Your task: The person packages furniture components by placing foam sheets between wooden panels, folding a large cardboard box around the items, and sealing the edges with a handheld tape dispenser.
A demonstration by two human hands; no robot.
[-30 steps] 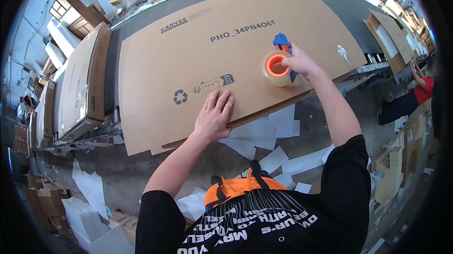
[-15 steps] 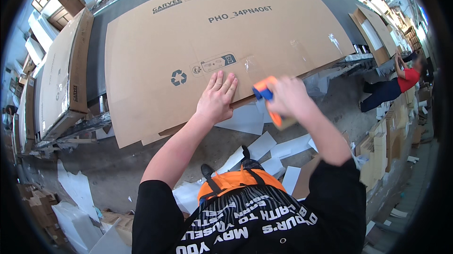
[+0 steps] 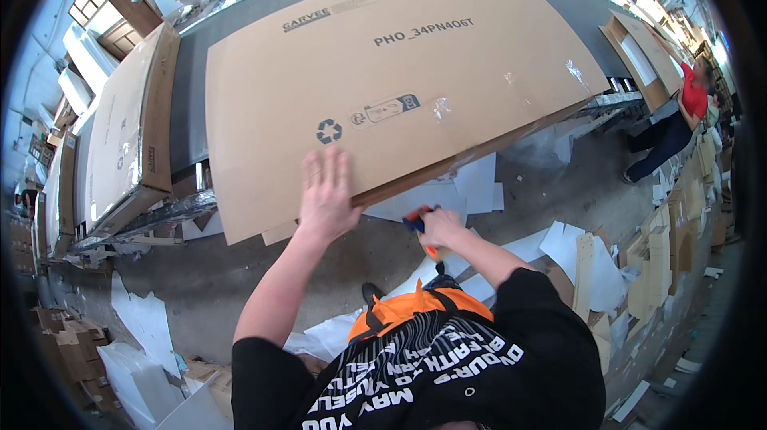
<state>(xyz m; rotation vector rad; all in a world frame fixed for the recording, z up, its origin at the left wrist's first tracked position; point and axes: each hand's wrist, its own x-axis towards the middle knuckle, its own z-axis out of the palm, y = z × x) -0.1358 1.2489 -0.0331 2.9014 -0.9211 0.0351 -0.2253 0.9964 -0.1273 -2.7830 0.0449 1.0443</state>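
Note:
A large flat cardboard box (image 3: 415,71) lies in front of me, its top flap reaching down toward my body. My left hand (image 3: 326,194) presses on the near edge of that flap, fingers stretched out and holding nothing. Just below the edge, apart from the cardboard, my right hand (image 3: 444,230) is closed round an orange and blue tape gun (image 3: 415,219). My fingers and the low angle hide part of the tool. Clear tape pieces (image 3: 440,110) shine on the box along its near side, to the right of the printed symbols.
The box rests on a dark conveyor (image 3: 190,110). More taped cartons (image 3: 128,134) stand on it at left. At far right, a person in a red shirt (image 3: 693,95) handles an open carton (image 3: 639,55). White sheets (image 3: 475,182) and scraps litter the floor around my feet.
My right hand has drawn the tape gun back from the box edge toward my body. My left hand has slid left along the flap. At right, the co-worker's posture has shifted.

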